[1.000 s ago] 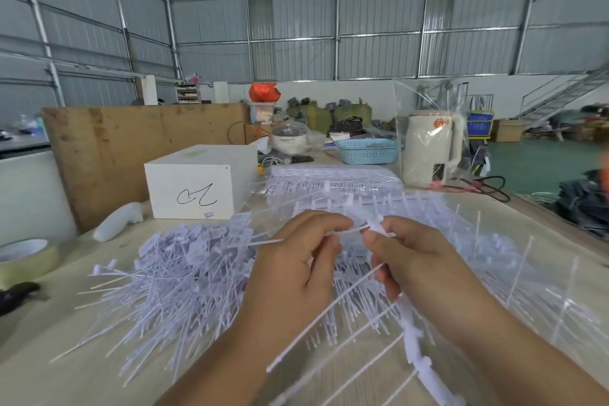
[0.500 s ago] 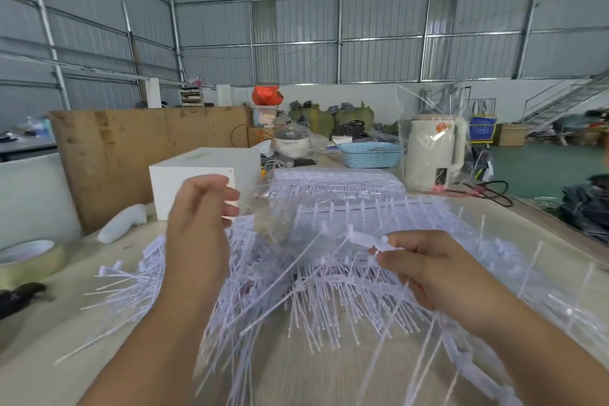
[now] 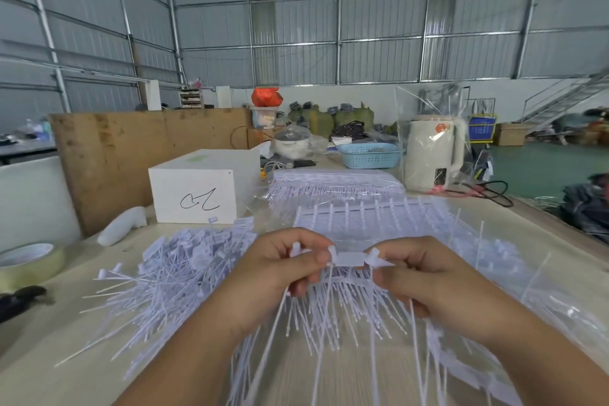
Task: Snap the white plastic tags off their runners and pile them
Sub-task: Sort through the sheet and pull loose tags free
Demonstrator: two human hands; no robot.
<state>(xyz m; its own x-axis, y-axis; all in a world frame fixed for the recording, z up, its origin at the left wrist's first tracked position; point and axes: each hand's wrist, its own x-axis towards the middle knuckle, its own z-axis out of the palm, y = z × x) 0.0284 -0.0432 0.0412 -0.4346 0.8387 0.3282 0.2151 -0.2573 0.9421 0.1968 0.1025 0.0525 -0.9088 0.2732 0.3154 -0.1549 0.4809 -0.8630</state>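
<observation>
Both hands meet at the centre of the view over the table. My left hand (image 3: 280, 277) pinches one white plastic tag (image 3: 349, 259) by its flat head, its long tail hanging down. My right hand (image 3: 425, 277) grips the white runner (image 3: 379, 260) the tag hangs from, with several more tags dangling below toward me. A loose pile of snapped-off tags (image 3: 178, 273) spreads on the table to the left of my hands. Whole runners of tags (image 3: 362, 221) lie behind my hands on clear plastic.
A white box (image 3: 197, 188) with a black scribble stands behind the pile. A tape roll (image 3: 29, 260) sits at the left edge, a blue basket (image 3: 369, 155) and a bagged cream kettle (image 3: 431, 152) at the back. A brown board (image 3: 131, 148) leans at the left.
My left hand was raised over the pile half a second ago; it has come back to the centre and taken hold of another tag on the runner in my right hand.
</observation>
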